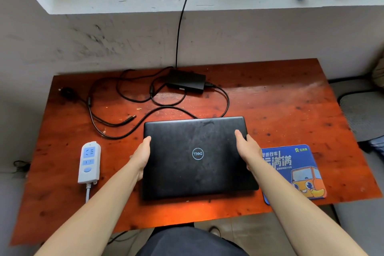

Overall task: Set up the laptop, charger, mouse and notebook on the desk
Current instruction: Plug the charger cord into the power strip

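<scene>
Right, our left hand (141, 157) and right hand (248, 148) clasp the closed Dell laptop (197, 170) by its sides, mid tabletop (291, 100); we should square it gently, keeping off the charger cable (170, 107) behind.

Laptop (197, 156) lid matt black (dusty); desk (280, 106) glossy scratched reddish wood.

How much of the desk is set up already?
The charger lies unplugged on the desk. Left hand and right hand hold the closed laptop by its sides. Still to do: opening, plugging in; mouse and notebook aren't visible.
</scene>
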`<control>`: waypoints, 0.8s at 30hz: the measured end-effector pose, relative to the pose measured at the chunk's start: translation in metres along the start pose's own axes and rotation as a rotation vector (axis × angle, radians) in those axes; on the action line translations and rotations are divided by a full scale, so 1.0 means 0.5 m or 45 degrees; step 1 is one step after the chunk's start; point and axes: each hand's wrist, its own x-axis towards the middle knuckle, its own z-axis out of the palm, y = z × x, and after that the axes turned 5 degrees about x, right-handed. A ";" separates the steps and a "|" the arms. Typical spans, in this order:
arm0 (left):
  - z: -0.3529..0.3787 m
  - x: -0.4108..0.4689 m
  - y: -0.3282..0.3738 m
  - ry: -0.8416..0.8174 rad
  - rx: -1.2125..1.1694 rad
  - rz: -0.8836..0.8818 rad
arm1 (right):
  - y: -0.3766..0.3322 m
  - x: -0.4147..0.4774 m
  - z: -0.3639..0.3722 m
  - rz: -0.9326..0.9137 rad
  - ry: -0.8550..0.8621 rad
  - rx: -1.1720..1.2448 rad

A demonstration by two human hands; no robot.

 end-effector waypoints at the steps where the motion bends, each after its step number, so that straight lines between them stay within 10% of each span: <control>1: 0.002 -0.001 -0.003 0.003 0.000 0.018 | 0.002 -0.004 0.002 -0.030 -0.003 -0.042; 13: 0.008 -0.097 -0.040 0.147 0.118 0.442 | -0.002 -0.045 -0.060 -0.502 -0.201 -0.151; 18: -0.029 -0.192 -0.072 0.621 0.641 0.819 | -0.011 -0.114 -0.055 -1.091 0.157 -0.623; 24: -0.080 -0.271 -0.164 0.862 0.938 0.835 | 0.000 -0.170 0.007 -1.377 0.060 -0.772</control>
